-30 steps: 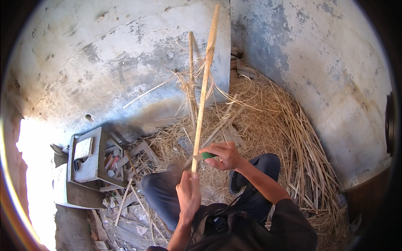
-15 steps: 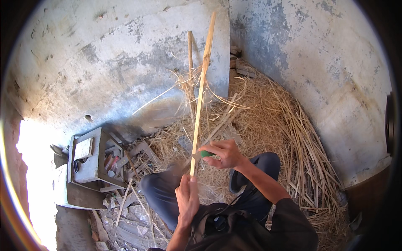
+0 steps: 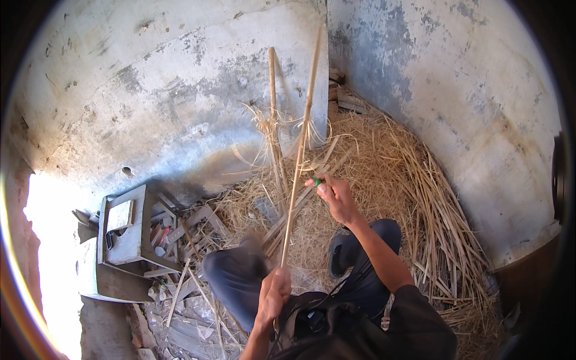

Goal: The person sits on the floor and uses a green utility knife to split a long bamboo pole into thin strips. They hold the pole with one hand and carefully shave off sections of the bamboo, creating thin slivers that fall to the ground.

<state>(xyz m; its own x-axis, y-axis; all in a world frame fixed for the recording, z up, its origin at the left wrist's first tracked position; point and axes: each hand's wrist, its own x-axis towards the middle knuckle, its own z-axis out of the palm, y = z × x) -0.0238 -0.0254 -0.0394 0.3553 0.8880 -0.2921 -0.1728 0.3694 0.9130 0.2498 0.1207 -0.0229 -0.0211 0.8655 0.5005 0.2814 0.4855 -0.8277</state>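
One long wooden strip [image 3: 293, 207] is pointing toward twelve o'clock — our left hand [image 3: 275, 292] is gripping its lower end. Our right hand [image 3: 337, 198] is clutching a green tool [image 3: 317, 181] just beside it, at three o'clock; dry shavings [image 3: 396, 165] are lying beyond, toward two.

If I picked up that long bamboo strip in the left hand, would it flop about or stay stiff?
The bamboo strip would probably stay fairly stiff, since it runs nearly straight from the left hand. It is likely light for its length, being so slender. Being so long, its far end may sway.
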